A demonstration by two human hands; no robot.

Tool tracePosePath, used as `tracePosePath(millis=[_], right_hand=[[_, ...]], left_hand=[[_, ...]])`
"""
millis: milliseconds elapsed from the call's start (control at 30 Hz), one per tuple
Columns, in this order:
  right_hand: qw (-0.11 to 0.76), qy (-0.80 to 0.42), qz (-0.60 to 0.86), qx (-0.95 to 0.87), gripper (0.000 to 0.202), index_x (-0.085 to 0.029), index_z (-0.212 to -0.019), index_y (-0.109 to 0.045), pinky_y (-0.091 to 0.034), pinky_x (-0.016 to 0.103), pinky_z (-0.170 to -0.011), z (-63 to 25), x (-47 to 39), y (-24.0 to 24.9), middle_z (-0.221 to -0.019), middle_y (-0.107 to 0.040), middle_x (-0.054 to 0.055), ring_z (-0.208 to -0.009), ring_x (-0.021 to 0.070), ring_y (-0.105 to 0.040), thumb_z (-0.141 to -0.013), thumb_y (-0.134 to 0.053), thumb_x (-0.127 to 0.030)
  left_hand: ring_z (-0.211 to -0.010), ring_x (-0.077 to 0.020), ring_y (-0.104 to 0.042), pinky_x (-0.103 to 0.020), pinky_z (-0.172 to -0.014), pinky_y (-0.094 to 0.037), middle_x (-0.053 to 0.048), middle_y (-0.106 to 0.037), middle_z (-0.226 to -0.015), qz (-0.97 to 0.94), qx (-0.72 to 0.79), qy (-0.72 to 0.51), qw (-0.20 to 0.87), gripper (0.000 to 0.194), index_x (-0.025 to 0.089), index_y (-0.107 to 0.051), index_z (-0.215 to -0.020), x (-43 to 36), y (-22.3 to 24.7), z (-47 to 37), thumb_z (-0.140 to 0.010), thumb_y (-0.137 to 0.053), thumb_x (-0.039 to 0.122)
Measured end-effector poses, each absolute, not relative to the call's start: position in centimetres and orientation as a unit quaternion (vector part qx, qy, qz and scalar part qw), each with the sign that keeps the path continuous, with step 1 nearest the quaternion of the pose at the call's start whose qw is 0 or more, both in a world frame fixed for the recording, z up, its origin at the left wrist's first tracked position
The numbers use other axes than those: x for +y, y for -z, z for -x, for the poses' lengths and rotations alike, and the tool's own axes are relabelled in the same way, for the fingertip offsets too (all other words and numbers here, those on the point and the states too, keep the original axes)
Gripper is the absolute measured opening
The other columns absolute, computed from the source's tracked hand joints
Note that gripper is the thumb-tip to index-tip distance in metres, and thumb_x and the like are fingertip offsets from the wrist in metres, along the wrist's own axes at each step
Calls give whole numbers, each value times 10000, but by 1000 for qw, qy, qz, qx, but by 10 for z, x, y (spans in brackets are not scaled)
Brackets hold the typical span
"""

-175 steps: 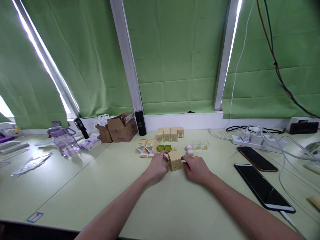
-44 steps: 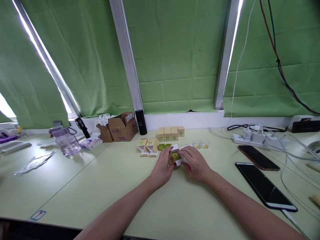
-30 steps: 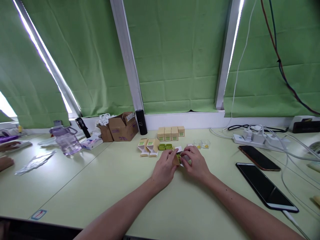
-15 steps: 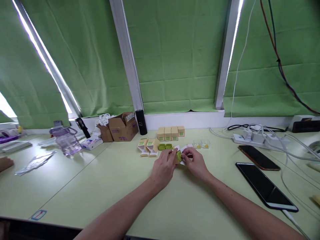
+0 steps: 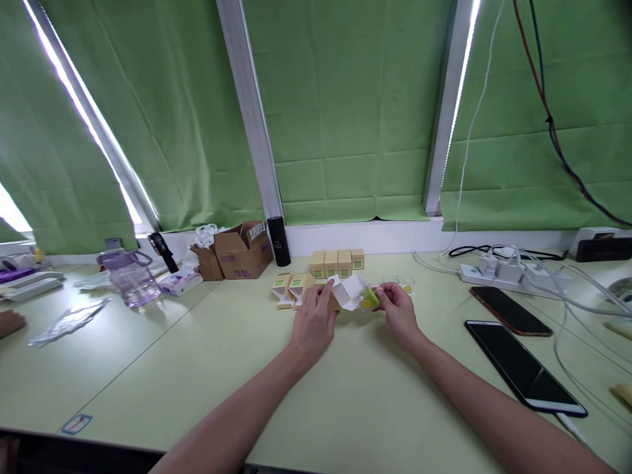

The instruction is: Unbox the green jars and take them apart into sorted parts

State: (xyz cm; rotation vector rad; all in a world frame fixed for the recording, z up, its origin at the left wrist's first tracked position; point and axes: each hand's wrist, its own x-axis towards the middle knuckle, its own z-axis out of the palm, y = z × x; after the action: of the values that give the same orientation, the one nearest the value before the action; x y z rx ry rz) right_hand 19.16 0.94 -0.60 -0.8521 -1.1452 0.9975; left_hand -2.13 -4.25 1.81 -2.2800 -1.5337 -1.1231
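Note:
My left hand (image 5: 314,324) is closed around a small kraft cardboard box, its white flaps (image 5: 348,291) spread open toward the right. Just outside that opening, my right hand (image 5: 399,315) pinches a small green item (image 5: 369,299) with clear plastic and a yellow spot on it. Two opened kraft boxes (image 5: 282,289) lie side by side left of my left hand. Behind my hands stands a row of several closed kraft boxes (image 5: 331,264) with green labels. Clear plastic cups (image 5: 407,284) with yellow in them sit beyond my right hand, partly hidden by it.
At the right lie two phones (image 5: 526,368) and a power strip (image 5: 513,280) with tangled cables. Along the back left are a brown carton (image 5: 244,253), a black cylinder (image 5: 279,242), a tissue pack (image 5: 182,282) and a purple bottle (image 5: 131,280). Another person's hand (image 5: 10,323) rests at far left.
The green item has come out of the box opening, drawn rightward by my right hand. My left hand has shifted slightly left with the box, covering the green pieces seen before.

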Motion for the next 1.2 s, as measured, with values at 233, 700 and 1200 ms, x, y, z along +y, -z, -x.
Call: tracePosePath(millis=[233,700,1200], right_hand=[[611,-371,404,-571,437,-222,-822,-597,-514,354,-679,-196,9,9,-809,-693,55,-734,219,-623,-810,-683,-651],[447,-256,471,-716,223,-237,-875,-660,-445,321,-653,-193,-2,12,-844,-725,25,-719,202,-618,-908,-531,-417],[523,-222,405,-716,315,-251,-1011,-713,-490,456,-946,-187,-16,-9,-1061,-730,83,-1098,289,-584,-945,-570,-525]], left_hand=[[-1256,-273,-536,-468,-1009,-528,-113,-552,-1328,681,-502,528,-68,699,294,-332,-1544,-30,-18,27,-915,-634,245],[-1154,-253,-666,-436,-1008,-559,-101,-690,-1232,514,-369,654,-415,535,228,-502,-1322,-27,-20,17,-909,-690,513],[-1011,-313,-758,-443,-820,-653,-149,-739,-1180,425,-276,601,-617,321,135,-651,-1185,-34,-25,12,-901,-698,277]])
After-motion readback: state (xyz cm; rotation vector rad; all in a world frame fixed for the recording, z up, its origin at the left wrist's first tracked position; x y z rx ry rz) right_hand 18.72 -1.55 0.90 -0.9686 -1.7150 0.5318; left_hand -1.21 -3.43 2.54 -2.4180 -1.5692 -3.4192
